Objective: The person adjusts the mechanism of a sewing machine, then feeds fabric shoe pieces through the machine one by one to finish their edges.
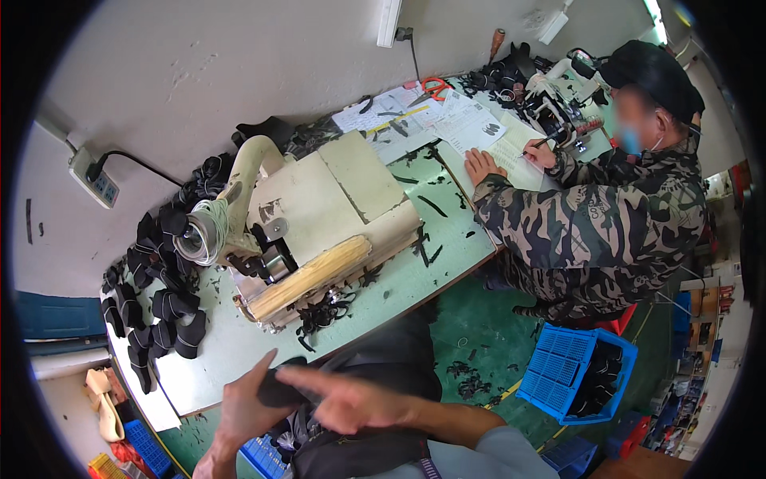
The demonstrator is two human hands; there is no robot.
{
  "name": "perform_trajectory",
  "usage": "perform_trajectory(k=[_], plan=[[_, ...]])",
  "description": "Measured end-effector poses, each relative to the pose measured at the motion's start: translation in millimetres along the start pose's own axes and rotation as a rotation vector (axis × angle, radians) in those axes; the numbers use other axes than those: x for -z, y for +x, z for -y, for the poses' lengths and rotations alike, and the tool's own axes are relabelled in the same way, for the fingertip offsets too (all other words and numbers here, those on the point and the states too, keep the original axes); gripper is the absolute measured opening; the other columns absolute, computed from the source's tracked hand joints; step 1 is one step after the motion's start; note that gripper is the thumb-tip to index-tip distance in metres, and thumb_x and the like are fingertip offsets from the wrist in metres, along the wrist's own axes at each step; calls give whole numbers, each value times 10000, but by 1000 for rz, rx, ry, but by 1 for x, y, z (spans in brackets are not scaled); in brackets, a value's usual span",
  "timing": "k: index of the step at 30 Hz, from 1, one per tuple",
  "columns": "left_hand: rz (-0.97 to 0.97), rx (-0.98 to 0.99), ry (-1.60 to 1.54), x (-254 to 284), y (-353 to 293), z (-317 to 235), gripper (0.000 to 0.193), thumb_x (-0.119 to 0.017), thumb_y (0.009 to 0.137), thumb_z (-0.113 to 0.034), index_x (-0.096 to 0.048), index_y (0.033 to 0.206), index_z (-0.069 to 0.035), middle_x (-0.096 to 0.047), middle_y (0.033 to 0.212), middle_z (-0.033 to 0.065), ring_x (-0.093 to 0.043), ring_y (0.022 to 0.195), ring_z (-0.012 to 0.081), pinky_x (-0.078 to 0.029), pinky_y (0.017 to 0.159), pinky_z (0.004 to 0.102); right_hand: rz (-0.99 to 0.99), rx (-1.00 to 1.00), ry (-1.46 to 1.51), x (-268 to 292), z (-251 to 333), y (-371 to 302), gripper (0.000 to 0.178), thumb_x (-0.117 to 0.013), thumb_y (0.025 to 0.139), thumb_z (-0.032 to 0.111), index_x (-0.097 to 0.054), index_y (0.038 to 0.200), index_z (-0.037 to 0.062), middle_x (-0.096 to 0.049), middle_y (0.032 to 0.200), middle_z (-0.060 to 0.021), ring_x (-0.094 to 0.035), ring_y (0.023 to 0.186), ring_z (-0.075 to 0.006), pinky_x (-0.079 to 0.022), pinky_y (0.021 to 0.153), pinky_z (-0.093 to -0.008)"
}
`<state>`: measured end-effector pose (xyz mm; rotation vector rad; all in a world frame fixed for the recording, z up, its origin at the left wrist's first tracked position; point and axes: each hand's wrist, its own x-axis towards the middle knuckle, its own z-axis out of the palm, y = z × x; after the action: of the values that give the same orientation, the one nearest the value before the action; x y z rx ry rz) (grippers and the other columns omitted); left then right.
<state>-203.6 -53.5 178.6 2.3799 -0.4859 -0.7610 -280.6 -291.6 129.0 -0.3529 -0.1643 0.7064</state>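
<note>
At the near side of the table, my left hand [239,403] is closed around a small black piece of material [275,392], its thumb and fingers on either side. My right hand [355,401] is smeared by motion right beside it, index finger stretched toward the piece; whether it grips anything is hidden. Ahead of both hands stands a cream sewing-type machine [331,195] with a coil of pale cord [209,231] on its left arm. Many similar black pieces with pale edge lines [175,303] lie heaped to its left.
Black scraps [327,310] litter the pale green table [399,275]. At right, a person in a camouflage jacket [574,215] writes on papers [511,156]. Orange-handled scissors [435,89] lie at the back. A blue crate [558,367] of black pieces stands on the green floor [479,343].
</note>
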Motion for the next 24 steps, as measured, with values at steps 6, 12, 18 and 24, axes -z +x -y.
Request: perform_trajectory(k=[6, 12, 18, 24], plan=[[-14, 223, -1530, 33, -1, 50, 605, -832, 679, -252, -645, 1136, 99, -724, 979, 262, -755, 864, 311, -622, 774, 369, -482, -268, -246, 26, 13, -3, 174, -581, 1041, 209, -601, 982, 47, -523, 749, 27, -478, 619, -56, -398, 545, -223], [652, -131, -274, -10, -13, 70, 784, -875, 736, -427, -619, 1350, -12, -695, 1237, 137, -643, 1152, 309, -457, 1045, 429, -324, -195, -168, 52, -18, 68, 215, -670, 958, 187, -599, 776, 98, -502, 620, 32, -458, 557, -57, -358, 501, -256], [152, 626, -1152, -10, -30, 58, 744, -877, 552, 2, -646, 1259, 16, -732, 1057, 91, -697, 926, 200, -562, 873, 370, -88, -267, -425, 27, 4, 80, 521, -721, 972, 284, -581, 1416, 50, -625, 719, -17, -541, 650, -74, -478, 625, -265], [-326, 370, -329, -59, -64, 60, 682, -876, 731, -281, -615, 1316, -45, -730, 1068, 218, -732, 1005, 306, -555, 844, 400, 204, -517, -1120, -33, -48, 79, 934, -711, 949, 294, -109, 1589, -23, -672, 923, -223, -683, 804, -337, -552, 729, -404]])
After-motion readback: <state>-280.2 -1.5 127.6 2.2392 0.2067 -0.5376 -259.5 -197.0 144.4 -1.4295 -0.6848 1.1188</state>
